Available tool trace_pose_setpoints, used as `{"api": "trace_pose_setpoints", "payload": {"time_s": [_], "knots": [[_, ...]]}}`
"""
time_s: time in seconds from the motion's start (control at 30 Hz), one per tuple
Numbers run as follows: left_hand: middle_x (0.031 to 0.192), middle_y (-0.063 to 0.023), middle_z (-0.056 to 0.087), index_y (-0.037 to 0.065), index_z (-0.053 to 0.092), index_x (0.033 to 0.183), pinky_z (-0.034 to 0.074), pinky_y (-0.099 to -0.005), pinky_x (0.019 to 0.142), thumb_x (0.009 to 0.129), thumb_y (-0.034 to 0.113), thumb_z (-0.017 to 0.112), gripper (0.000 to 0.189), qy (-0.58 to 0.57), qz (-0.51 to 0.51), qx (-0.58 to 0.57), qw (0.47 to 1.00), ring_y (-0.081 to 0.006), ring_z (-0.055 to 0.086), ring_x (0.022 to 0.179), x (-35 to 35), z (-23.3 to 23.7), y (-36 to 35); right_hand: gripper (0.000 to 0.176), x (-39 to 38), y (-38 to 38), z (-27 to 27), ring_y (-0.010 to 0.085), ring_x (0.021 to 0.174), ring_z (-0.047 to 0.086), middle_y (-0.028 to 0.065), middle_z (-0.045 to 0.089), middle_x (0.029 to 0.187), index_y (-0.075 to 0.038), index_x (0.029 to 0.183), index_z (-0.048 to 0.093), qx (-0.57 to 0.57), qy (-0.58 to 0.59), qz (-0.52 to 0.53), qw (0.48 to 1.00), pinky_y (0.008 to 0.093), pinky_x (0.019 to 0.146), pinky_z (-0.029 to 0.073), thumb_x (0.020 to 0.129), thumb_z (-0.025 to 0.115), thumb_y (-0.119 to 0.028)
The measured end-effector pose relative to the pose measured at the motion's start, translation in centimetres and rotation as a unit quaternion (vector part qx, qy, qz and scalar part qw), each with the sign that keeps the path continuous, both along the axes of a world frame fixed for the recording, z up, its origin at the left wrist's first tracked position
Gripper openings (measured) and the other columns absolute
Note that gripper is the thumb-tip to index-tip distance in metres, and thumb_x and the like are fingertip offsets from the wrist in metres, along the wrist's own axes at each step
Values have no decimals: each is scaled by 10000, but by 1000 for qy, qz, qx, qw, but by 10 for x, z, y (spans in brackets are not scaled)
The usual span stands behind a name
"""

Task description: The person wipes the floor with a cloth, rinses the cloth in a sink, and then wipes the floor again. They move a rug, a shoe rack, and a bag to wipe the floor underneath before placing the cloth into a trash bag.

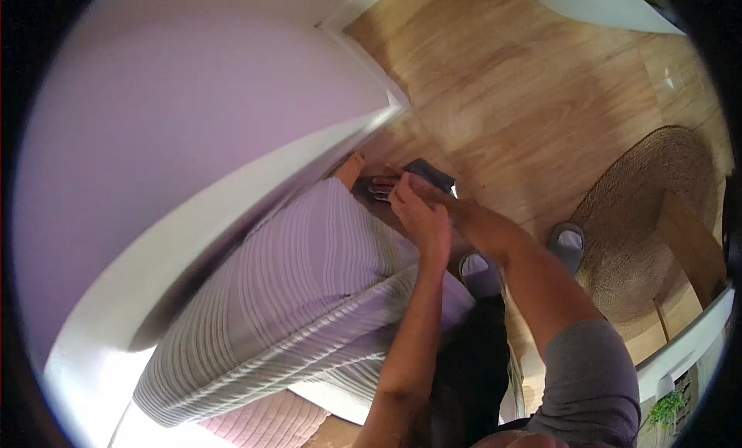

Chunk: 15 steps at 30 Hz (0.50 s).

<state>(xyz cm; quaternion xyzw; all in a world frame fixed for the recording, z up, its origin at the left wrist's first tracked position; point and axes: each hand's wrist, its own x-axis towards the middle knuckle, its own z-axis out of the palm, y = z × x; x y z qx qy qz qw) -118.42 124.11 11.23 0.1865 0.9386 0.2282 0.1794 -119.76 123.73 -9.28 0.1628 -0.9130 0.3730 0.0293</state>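
At the far corner of the striped mattress [309, 293], my left hand [423, 216] curls over a dark cloth [430, 172]; whether it pinches, I cannot tell. My right hand [394, 187] lies flat on it, fingers stretched. I judge the mattress mostly dressed, with this corner left.

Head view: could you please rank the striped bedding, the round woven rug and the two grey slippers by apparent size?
1. the striped bedding, largest, though it lies nearest the camera.
2. the round woven rug.
3. the grey slippers, smallest; the two look alike, so I leave them tied.
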Motion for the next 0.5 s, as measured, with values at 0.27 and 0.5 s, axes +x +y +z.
{"api": "trace_pose_setpoints", "payload": {"time_s": [0.27, 0.5], "knots": [[1482, -310, 119, 58, 120, 1487, 256, -637, 1050, 746, 108, 684, 933, -133, -120, -51, 982, -524, 133, 1353, -36, -68, 67, 482, 31, 322, 38, 249, 1372, 308, 119, 343, 1476, -100, 1376, 407, 330, -79, -404, 849, 587, 1098, 183, 921, 427, -259], [1563, -117, -113, 99, 18, 1507, -97, -772, 945, 581, 241, 852, 1255, -100, -176, -198, 959, -530, -188, 1352, -32, -156, 55, 532, -120, 317, -51, 370, 1385, 233, 254, 280, 1463, 46, 1389, 330, 375, 43, -420, 826, 481, 1150, 147, 906, 392, -167]]}}
